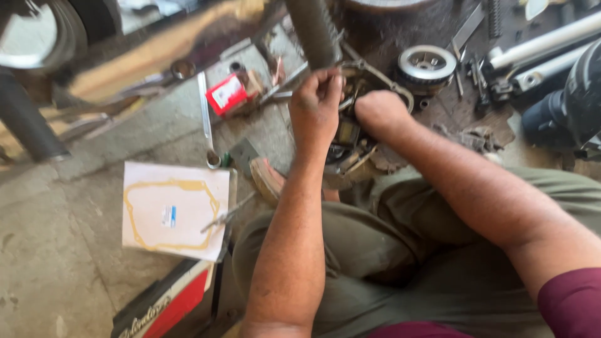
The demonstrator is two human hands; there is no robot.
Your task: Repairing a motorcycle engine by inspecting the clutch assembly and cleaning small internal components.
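Red carton [228,94] lies left of both hands, fingers [325,84] closed on engine part [350,141].

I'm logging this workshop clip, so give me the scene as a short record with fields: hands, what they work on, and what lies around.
left hand: fingers curled, gripping at the top of the engine part
right hand: closed, pressed on the same part
engine part: dirty metal assembly on the floor between the knees
gasket sheet: white card with a yellow gasket outline, lower left
red box: small, beside a long wrench
round metal wheel: upper right
floor: grey concrete
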